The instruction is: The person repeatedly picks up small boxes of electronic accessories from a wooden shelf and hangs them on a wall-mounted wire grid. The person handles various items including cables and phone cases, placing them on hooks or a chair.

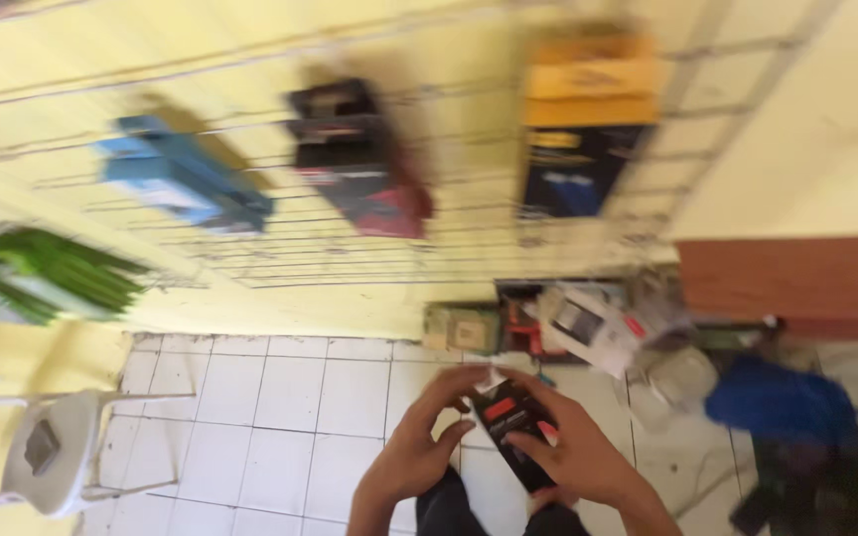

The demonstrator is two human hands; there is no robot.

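Both hands, left hand (419,447) and right hand (573,452), gripped a black-and-red packet (510,422) by its edges, with bare tiled floor (280,417) open toward nine o'clock.

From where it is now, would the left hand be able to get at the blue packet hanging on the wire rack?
Probably not as it is: the left hand is low, on the black and red packet, while the blue packet hangs far up the wire rack.

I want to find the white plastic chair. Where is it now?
In the head view, the white plastic chair stands at the lower left on the tiled floor, near the yellow wall, below the green packets and left of both hands.
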